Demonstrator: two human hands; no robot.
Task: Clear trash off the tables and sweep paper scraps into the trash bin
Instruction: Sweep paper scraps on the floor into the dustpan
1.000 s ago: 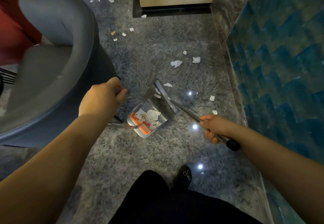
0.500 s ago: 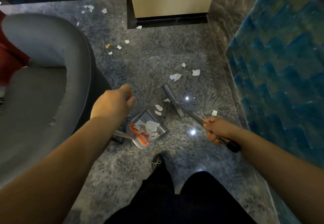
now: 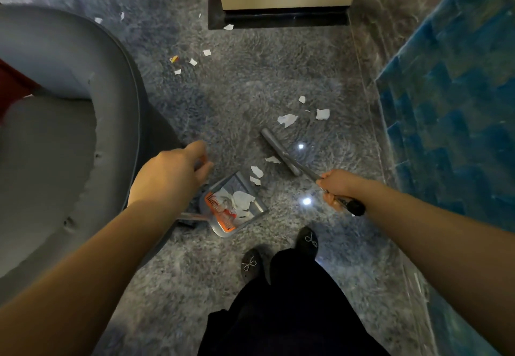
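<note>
A grey dustpan [image 3: 257, 209] with an orange comb edge lies on the speckled floor, white paper scraps inside it. My left hand [image 3: 167, 173] grips the upright dustpan handle, mostly hidden under the hand. In my right hand [image 3: 338, 185] is the long handle of a grey broom [image 3: 280, 154], whose head rests on the floor just beyond the pan. Two small white scraps [image 3: 257, 172] lie between the broom head and the pan's mouth. Larger scraps [image 3: 287, 119] lie past the broom head, and several more are scattered further off near a yellow-red bit [image 3: 174, 59].
A grey rounded armchair [image 3: 64, 110] fills the left side, close to the dustpan. A blue tiled wall [image 3: 451, 110] runs along the right. A beige cabinet with a dark base [image 3: 281, 16] stands ahead. My feet in dark shoes [image 3: 306, 240] stand just behind the pan.
The view has shifted forward. The broom head has moved away from the dustpan's mouth toward the far scraps, leaving two scraps before the pan. My feet stepped closer.
</note>
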